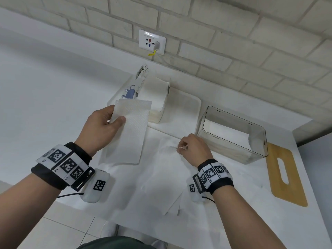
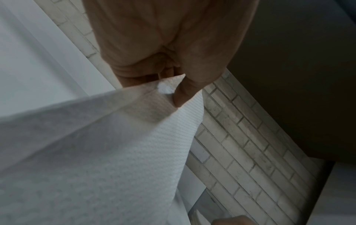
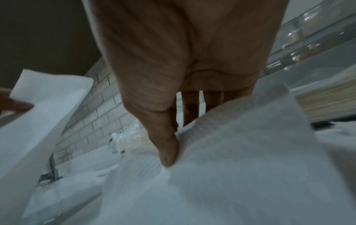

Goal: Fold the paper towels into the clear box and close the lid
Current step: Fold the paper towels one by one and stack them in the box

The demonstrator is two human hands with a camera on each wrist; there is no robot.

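My left hand pinches the top corner of a folded paper towel and holds it up above the table; the thumb presses on the embossed towel. My right hand pinches the edge of another towel lying spread on the table, thumb on top of the sheet. The clear box stands open at the right with folded towels inside. Its wooden lid lies flat to the right of it.
An opened pack of paper towels sits in a white tray at the back by the brick wall. A wall socket with a cable is above it. The table's front edge runs near my body.
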